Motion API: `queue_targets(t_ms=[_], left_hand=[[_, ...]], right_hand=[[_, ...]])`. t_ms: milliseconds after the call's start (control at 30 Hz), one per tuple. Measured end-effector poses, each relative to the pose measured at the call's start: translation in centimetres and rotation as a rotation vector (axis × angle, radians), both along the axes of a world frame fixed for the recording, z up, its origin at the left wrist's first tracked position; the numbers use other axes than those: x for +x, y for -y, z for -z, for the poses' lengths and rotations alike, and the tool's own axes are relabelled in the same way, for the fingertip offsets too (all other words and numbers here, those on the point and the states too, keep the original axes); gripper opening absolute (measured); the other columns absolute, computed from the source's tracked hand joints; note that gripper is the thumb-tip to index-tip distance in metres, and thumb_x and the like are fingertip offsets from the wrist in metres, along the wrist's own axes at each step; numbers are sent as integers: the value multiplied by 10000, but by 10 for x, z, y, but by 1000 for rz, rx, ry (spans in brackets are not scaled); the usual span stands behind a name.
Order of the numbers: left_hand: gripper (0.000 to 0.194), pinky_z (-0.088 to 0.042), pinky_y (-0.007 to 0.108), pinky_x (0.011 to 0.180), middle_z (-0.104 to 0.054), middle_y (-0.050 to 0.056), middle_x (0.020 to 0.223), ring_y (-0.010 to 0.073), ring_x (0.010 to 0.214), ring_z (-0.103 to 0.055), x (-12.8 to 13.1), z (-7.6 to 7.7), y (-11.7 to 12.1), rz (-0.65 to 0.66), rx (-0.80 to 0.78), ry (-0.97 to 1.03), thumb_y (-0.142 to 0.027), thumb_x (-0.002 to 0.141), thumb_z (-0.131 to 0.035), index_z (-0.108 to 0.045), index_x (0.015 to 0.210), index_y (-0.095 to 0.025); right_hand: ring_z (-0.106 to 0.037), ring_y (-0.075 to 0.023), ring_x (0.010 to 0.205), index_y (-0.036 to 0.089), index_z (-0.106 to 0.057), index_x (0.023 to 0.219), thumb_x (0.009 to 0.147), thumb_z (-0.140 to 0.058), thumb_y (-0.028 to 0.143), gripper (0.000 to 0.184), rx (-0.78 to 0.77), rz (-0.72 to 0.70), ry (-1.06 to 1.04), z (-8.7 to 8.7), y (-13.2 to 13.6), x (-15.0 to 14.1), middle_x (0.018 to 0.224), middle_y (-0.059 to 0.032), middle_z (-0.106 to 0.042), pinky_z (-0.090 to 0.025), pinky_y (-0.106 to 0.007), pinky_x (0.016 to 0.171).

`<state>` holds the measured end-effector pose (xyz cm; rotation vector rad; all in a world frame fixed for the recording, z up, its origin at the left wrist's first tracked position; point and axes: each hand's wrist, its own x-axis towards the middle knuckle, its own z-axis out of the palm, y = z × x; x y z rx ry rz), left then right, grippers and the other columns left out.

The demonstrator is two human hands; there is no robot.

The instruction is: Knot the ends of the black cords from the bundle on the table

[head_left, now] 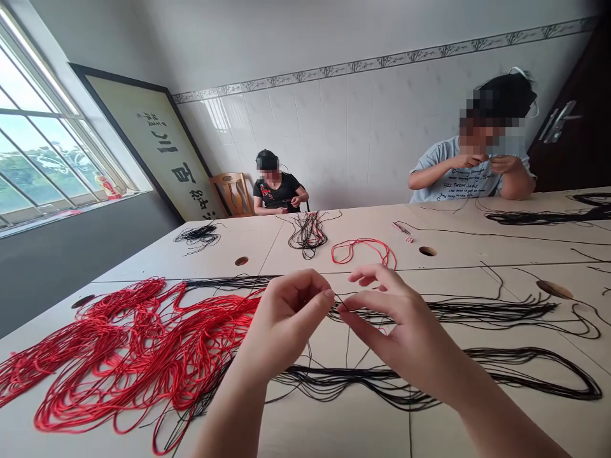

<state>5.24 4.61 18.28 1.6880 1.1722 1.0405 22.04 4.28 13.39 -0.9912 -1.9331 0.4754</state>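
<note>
My left hand (298, 312) is raised over the table, its thumb and forefinger pinched on a thin black cord (340, 299). Close beside it on the right, my right hand (394, 312) pinches the same cord between thumb and forefinger, its other fingers held loosely apart. Only a short piece of cord shows between the fingertips; loose ends seem to hang below the hands. Under and behind them lie long bundles of black cord (496, 312), and a nearer black bundle (344, 378) stretches across the table. A large tangled heap of red cord (191, 343) spreads to the left.
The pale table (334, 432) has round holes, one at the back (428, 251). Farther off lie more black cord (308, 232), a red cord loop (365, 245) and a small pinkish item (404, 232). Two people (277, 191) sit across the table, hands raised. A window (38, 140) is at left.
</note>
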Motion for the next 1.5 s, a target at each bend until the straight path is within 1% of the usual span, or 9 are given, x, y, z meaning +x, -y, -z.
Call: queue_targets(t_ms=[100,200,367,500,600,867,1167,1367,1500], left_hand=[[196,-209,194,429,-351,-53,509,56,467,-273,-1,1,-5,-118,53,-11,-281,740,-560,-501,610,-147],[204,-186,188,412,-339,-58,496,49,450,-248,-2,2,-11,-168,46,-60,-294,728,-569,-511,603,-144],[250,-204,185,409,-375,-46,496,54,450,-277,-5,6,-19,-135,-5,-110,-360,722,-598,-556,627,-133],[253,-269,193,434,-436,-24,529,74,483,-345,-5,6,-20,-85,-12,-183,-374,737,-594,-596,666,-131],[239,-242,188,414,-422,-27,523,70,475,-316,-1,3,-16,-38,-14,-215,-354,754,-578,-612,676,-131],[221,-268,179,446,-446,-21,581,68,518,-324,10,2,-7,113,-17,-242,-308,789,-543,-615,698,-119],[248,-250,182,460,-419,-27,617,73,551,-306,7,13,-7,163,25,-228,-317,855,-474,-603,745,-135],[246,-240,180,444,-430,-28,627,63,536,-303,6,13,-7,211,-42,-209,-359,840,-518,-606,793,-135],[262,-227,191,449,-403,-36,600,63,537,-299,2,12,-10,296,-110,-194,-380,821,-558,-604,788,-123]], right_hand=[[-437,-248,1194,241,-677,875,859,-541,289,145,56,58,1,2,-3,4,1231,-97,-473,-425,-429,949],[-534,-216,1081,232,-680,884,858,-548,271,140,26,54,-45,-1,-5,11,1157,-82,-554,-473,-373,894],[-605,-150,783,213,-679,959,856,-556,260,167,-93,-4,-187,-12,-2,19,870,-50,-652,-522,-262,684],[-534,-123,633,189,-680,874,846,-560,256,140,-96,43,-182,-19,3,20,744,-36,-604,-448,-228,517],[-480,-100,579,196,-679,833,839,-553,226,130,-38,18,-110,-19,4,19,717,-21,-568,-386,-215,468],[-458,-90,576,214,-698,900,822,-564,202,156,78,32,-78,-11,-2,16,742,-8,-553,-398,-219,521],[-484,-91,615,196,-693,837,820,-567,199,128,7,8,-28,-12,-4,17,751,-11,-559,-394,-212,533],[-460,-82,610,212,-693,861,821,-571,195,129,-29,-1,-21,-12,-3,17,759,1,-561,-363,-207,522],[-409,-82,583,231,-687,832,805,-597,240,94,-115,-20,-8,-14,0,19,747,10,-555,-317,-205,479]])
